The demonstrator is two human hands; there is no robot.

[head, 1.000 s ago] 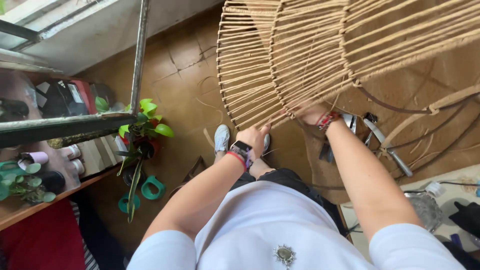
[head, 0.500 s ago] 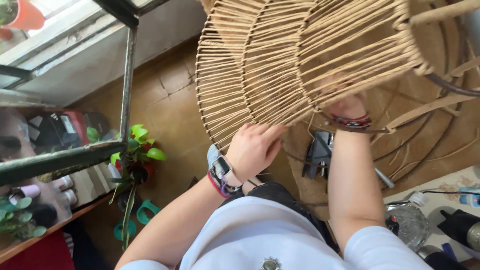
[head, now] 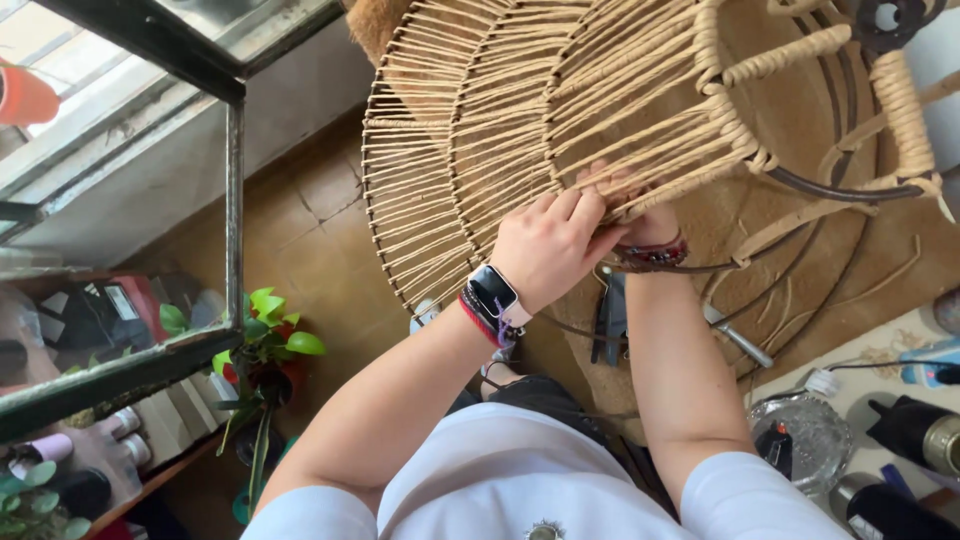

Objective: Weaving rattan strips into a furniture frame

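Weaving: woven cord frame [head: 520, 130] fills the 12 o'clock half of view
left hand [head: 545, 245]: on the frame's lower edge, fingers [head: 575, 212] curled onto the cords, pinching them
right hand [head: 640, 215]: behind the cords at 3 o'clock of the left, mostly hidden; grip cannot be told
potted plant [head: 265, 345]: floor, 8 o'clock
glass ashtray [head: 810, 435]: 4 o'clock

I see matt, rough tan cord [head: 520, 110] wound on a dark, smooth metal frame [head: 845, 190]; the smartwatch [head: 493, 291] face is glossy; the floor tiles [head: 310, 240] look dull brown ceramic.
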